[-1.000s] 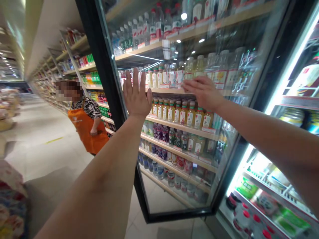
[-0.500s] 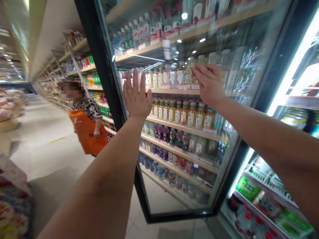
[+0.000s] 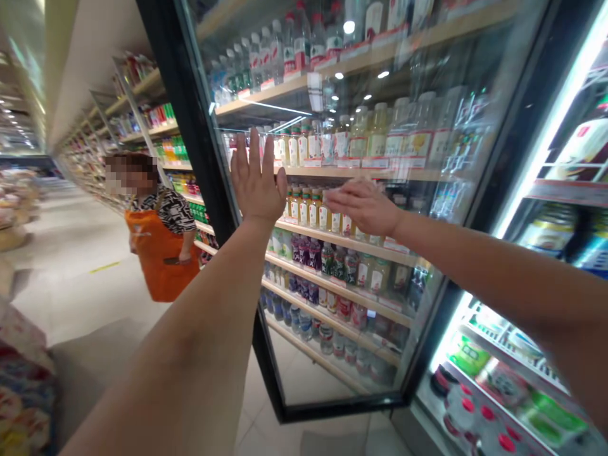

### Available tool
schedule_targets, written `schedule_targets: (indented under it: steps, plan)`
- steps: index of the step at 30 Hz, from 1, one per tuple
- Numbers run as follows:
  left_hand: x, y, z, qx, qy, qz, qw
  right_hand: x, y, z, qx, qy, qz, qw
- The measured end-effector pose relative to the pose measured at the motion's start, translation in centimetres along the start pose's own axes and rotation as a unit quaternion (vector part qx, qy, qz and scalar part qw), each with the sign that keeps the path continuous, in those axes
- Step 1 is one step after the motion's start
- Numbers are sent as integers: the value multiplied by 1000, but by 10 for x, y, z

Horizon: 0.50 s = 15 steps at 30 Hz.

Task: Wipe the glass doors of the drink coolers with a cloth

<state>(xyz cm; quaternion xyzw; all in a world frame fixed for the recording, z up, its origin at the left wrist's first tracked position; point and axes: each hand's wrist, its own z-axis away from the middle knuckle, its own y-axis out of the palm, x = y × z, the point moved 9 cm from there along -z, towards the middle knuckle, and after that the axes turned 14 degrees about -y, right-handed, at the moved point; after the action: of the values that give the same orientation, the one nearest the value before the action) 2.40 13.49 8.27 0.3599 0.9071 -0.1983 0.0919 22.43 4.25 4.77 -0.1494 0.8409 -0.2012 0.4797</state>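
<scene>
My left hand (image 3: pixel 259 183) lies flat with spread fingers against the glass door (image 3: pixel 342 373), near its black left frame (image 3: pixel 190 120). The door stands swung open from a lit drinks fridge. My right hand (image 3: pixel 368 206) is at the middle of the pane, fingers bent together over a pale, thin cloth or tissue (image 3: pixel 332 196). Little of that cloth shows, and the hand is slightly blurred. Shelves of bottled drinks (image 3: pixel 313 209) are seen through the glass, behind both hands.
To the right are the fridge's lit shelves (image 3: pixel 503 361) with bottles and packs. At left a person in an orange apron (image 3: pixel 164 259) stands in the aisle beside long stocked shelves (image 3: pixel 161 130). Colourful packages (image 3: pixel 23 380) lie at the lower left.
My right hand has moved down and to the left across the glass. My left hand stays on the pane. The view has shifted slightly.
</scene>
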Motion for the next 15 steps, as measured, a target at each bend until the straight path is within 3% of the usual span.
schedule_targets:
  steps: [2, 3, 5, 7, 9, 12, 13, 15]
  plan:
    - [0, -1, 0, 0, -1, 6, 1000, -1, 4, 0, 38, -20, -20, 999]
    - [0, -1, 0, 2, -4, 7, 1000, -12, -2, 1, 26, 9, -7, 1000]
    - [1, -1, -1, 7, -11, 8, 1000, -42, -25, 6, -49, 109, 52, 991]
    - [0, 0, -1, 11, -11, 15, 1000, -53, -40, 12, -114, 172, 101, 973]
    - [0, 0, -1, 13, -8, 24, 1000, -41, -32, 9, -106, 142, 97, 979]
    - [1, -1, 0, 16, -9, 38, 999, -12, -6, 3, -10, 22, 32, 999]
    - [1, -1, 1, 23, -6, 53, 998, -12, -4, 4, 1, 11, 23, 1000]
    - [-1, -4, 4, 38, 7, 94, 995, -28, -19, 13, -43, 60, 43, 996]
